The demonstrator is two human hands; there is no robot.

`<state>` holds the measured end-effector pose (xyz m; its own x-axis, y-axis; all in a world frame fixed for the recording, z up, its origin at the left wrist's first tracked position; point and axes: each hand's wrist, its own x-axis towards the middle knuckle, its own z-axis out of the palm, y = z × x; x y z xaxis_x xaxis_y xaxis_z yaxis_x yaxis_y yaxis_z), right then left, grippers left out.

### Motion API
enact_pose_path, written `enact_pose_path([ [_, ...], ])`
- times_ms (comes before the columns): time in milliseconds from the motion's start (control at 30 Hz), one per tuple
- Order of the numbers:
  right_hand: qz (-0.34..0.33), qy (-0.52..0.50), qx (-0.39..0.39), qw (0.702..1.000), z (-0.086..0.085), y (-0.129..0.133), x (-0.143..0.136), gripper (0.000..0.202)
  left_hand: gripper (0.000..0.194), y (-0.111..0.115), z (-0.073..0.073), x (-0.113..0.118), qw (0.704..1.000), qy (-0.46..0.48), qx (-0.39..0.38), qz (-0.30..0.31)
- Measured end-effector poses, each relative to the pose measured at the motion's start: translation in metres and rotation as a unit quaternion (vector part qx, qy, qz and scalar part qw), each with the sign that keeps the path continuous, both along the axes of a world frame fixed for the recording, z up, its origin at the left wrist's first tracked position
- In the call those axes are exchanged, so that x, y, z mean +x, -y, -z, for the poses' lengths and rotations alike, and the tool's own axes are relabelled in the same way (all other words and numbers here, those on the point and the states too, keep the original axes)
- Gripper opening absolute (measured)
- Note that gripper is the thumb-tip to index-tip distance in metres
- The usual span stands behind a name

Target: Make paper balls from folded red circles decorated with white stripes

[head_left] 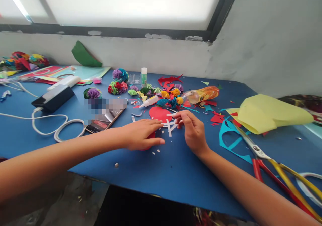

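Note:
My left hand (142, 134) lies palm down with its fingers spread over a red paper piece, most of which it hides. To the right, my right hand (192, 128) is curled, its thumb and fingertips pinched near the white paper strips (169, 128); whatever is between the fingertips is too small to name. Behind both hands sits a red paper shape (158, 113) with a rounded edge. A white glue bottle (150, 101) lies just beyond it. Tiny white scraps (158, 150) are scattered by my left thumb.
A phone (107, 118), a power bank (53, 98) and white cables are at left. Paper flowers (117, 87), a glue stick (144, 77) and a plastic bottle (201, 95) stand or lie behind. Scissors (256, 149), blue cutouts (232, 142) and yellow paper (269, 113) are at right.

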<state>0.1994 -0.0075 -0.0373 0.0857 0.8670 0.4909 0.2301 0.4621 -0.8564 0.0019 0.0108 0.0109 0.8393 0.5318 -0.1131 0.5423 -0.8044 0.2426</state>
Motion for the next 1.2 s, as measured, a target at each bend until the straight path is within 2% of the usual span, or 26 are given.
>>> enact_pose_path([
  [200,0.020,-0.040,-0.001,0.999,-0.003,-0.005,0.010,0.032,0.061,-0.008,0.010,0.025,0.999,0.003,0.028,-0.020],
  [600,0.028,-0.067,-0.026,0.997,0.010,-0.013,0.009,0.034,0.062,-0.003,0.014,0.025,0.998,-0.007,0.053,-0.012],
  [833,0.024,-0.009,0.004,1.000,0.005,-0.006,0.003,0.033,0.063,-0.002,0.016,0.024,0.998,0.008,0.058,-0.016],
  [967,0.019,0.052,0.029,0.998,0.004,-0.001,0.000,0.024,0.064,-0.001,0.017,0.023,0.998,0.023,0.058,-0.024],
  [1067,0.044,0.092,0.050,0.994,0.006,-0.004,0.000,0.016,0.062,0.000,0.020,0.022,0.997,0.033,0.059,-0.029],
  [1200,0.081,0.123,0.062,0.987,0.012,-0.014,0.004,0.019,0.059,-0.001,0.020,0.019,0.996,0.040,0.069,-0.035],
])
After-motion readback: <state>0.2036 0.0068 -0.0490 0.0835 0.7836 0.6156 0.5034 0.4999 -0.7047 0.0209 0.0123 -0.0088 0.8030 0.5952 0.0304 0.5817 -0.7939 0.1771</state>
